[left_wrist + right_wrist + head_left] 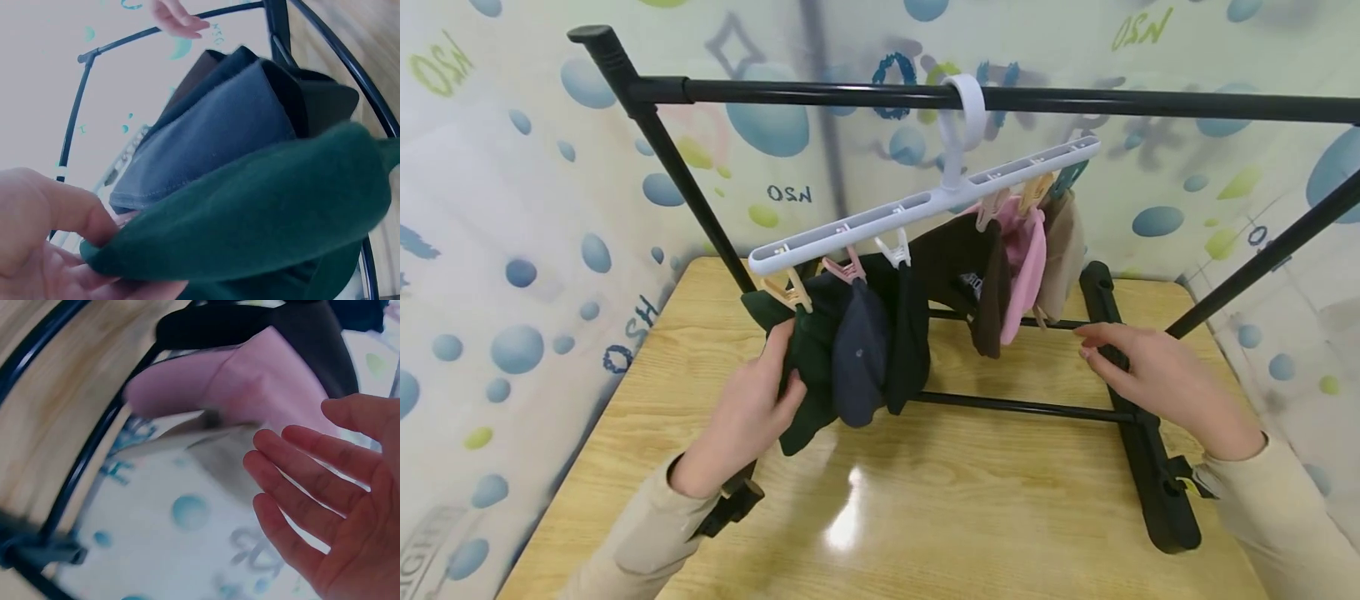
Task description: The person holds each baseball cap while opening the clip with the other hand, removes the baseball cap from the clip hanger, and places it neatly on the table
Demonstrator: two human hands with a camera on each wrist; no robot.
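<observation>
My left hand point(745, 408) pinches the edge of a dark green cap point(811, 367), thumb on one side and fingers on the other; its curved brim point(250, 212) fills the front of the left wrist view. A yellow clip point(788, 292) holds this cap under the left end of a white clip hanger point(865, 229). Beside it hangs a navy cap point(861, 358) from a pink clip point(847, 267). To the right, my right hand point(1150, 375) is in the air, fingers apart and holding nothing, near a beige cap point(1062, 258) and a pink cap point(1024, 267).
The hanger hooks over the top bar point(1112, 100) of a black rack and tilts, left end lower. A dark brown cap point(958, 267) hangs mid-hanger. The rack's foot point(1157, 492) stands on a wooden table point(970, 500), with a patterned curtain point(520, 250) around it.
</observation>
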